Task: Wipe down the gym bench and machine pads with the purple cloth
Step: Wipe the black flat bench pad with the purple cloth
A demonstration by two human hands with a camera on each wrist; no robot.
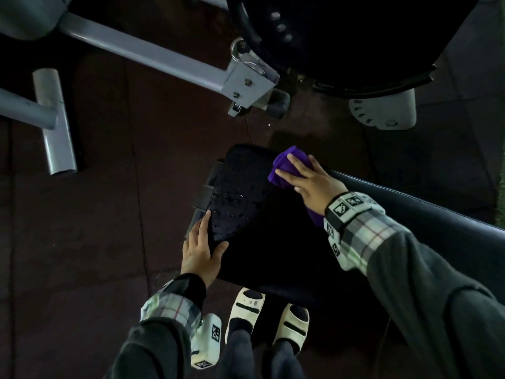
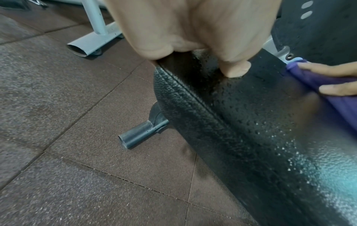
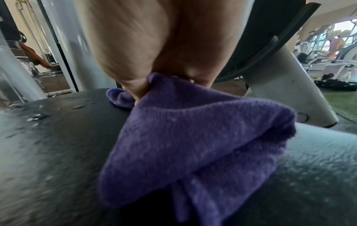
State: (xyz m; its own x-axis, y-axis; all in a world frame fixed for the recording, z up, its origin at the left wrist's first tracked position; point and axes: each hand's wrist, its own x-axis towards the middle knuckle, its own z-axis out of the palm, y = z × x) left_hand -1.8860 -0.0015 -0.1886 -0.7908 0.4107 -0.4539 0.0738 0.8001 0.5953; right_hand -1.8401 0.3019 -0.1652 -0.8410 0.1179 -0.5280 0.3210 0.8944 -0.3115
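The black bench pad (image 1: pixel 246 192) sits in the middle of the head view, its far left part beaded with droplets. My right hand (image 1: pixel 308 181) lies on the purple cloth (image 1: pixel 287 155) at the pad's far right corner, fingers spread and straight, pressing it down. The right wrist view shows the cloth (image 3: pixel 193 137) bunched under the palm on the wet pad (image 3: pixel 58 137). My left hand (image 1: pixel 202 250) holds the pad's near left edge, with the thumb (image 2: pixel 237 68) on top and the fingers down the side. The cloth (image 2: pixel 328 110) shows at the right of the left wrist view.
A grey steel machine frame (image 1: pixel 150 53) and its foot tube (image 1: pixel 54 121) cross the top left. A large black round part (image 1: pixel 341 36) hangs at top right. A long black pad (image 1: pixel 410 203) runs off right. My sandalled feet (image 1: pixel 246 310) stand on brown rubber tiles (image 1: pixel 109 214).
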